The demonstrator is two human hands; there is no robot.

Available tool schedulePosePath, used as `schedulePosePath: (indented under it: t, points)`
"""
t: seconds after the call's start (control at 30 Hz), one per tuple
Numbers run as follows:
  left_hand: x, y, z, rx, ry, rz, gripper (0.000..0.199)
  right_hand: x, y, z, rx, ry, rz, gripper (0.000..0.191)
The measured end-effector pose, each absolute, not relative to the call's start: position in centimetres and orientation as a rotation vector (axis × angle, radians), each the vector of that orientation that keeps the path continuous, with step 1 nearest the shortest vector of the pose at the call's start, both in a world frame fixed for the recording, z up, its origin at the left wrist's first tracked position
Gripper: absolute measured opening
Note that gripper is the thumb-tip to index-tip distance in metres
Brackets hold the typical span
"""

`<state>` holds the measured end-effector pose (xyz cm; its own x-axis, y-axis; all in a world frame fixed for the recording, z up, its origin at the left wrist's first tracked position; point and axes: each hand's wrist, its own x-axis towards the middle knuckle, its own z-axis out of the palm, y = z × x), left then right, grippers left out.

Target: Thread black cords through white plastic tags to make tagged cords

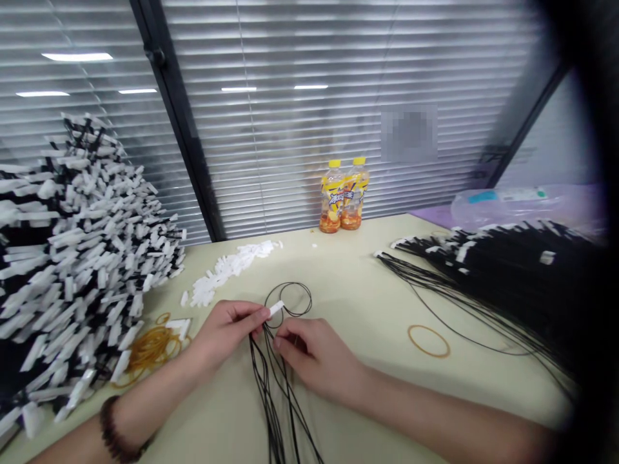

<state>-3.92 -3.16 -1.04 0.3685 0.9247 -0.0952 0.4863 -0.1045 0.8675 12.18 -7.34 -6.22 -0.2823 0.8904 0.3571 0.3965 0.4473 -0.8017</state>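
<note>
My left hand pinches a small white plastic piece between thumb and fingertips. My right hand lies just beside it, with its fingers closed on a bunch of thin black cords. These cords trail down toward me across the pale yellow tabletop, and a loop of the same cord rises beyond my fingers. Where the cords meet the white piece is hidden by my fingers. A dark beaded bracelet circles my left wrist.
A large heap of black cords with white tags stands at the left, and a black cord bundle lies at the right. Loose white pieces, rubber bands, another rubber band and two juice bottles are on the table.
</note>
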Motion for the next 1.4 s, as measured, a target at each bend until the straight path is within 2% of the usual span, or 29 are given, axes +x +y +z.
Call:
schedulePosePath:
  t: [0.23, 0.3, 0.33, 0.43, 0.5, 0.57, 0.73, 1.07, 1.13, 1.23, 1.4]
  points:
    - [-4.6, -2.4, -1.3, 1.611, 1.267, 0.604, 0.025, 12.2, -7.5, -6.1, -1.062, -1.839, 0.776, 0.018]
    - [-4.7, -2.3, -1.4, 1.576, 1.277, 0.615, 0.026, 12.2, -7.6, -5.9, -1.048, -1.778, 0.863, 0.013]
    - [-4.8, -2.2, -1.4, 1.564, 1.281, 0.626, 0.027, 12.3, -7.6, -5.6, -1.036, -1.722, 0.95, 0.01]
    - [-4.8, -2.1, -1.4, 1.534, 1.295, 0.655, 0.03, 13.3, -7.5, -4.0, -0.966, -1.386, 1.396, 0.02]
    - [-4.7, -2.0, -1.3, 1.508, 1.294, 0.662, 0.031, 14.7, -7.2, -2.4, -0.828, -1.088, 1.676, 0.012]
    - [-4.8, -1.9, -1.3, 1.477, 1.294, 0.673, 0.031, 16.3, -6.8, -0.7, -0.636, -0.881, 1.78, 0.009]
    - [-4.9, -1.5, -1.2, 1.403, 1.296, 0.683, 0.031, 19.9, -5.9, 2.2, -0.422, -0.702, 1.487, 0.018]
    - [-4.9, -0.9, -0.8, 1.272, 1.291, 0.692, 0.034, 22.4, -4.1, 2.1, -0.694, -0.803, 0.948, 0.016]
    - [-4.9, -0.9, -0.8, 1.27, 1.296, 0.689, 0.035, 21.4, -4.0, 1.4, -0.826, -0.891, 0.843, 0.014]
    - [-5.0, -0.9, -0.8, 1.261, 1.301, 0.674, 0.035, 18.6, -4.5, -0.8, -0.997, -1.12, 0.813, 0.025]
    - [-5.0, -1.0, -0.6, 1.255, 1.302, 0.668, 0.035, 14.3, -6.0, -4.9, -1.111, -1.775, 0.757, 0.029]
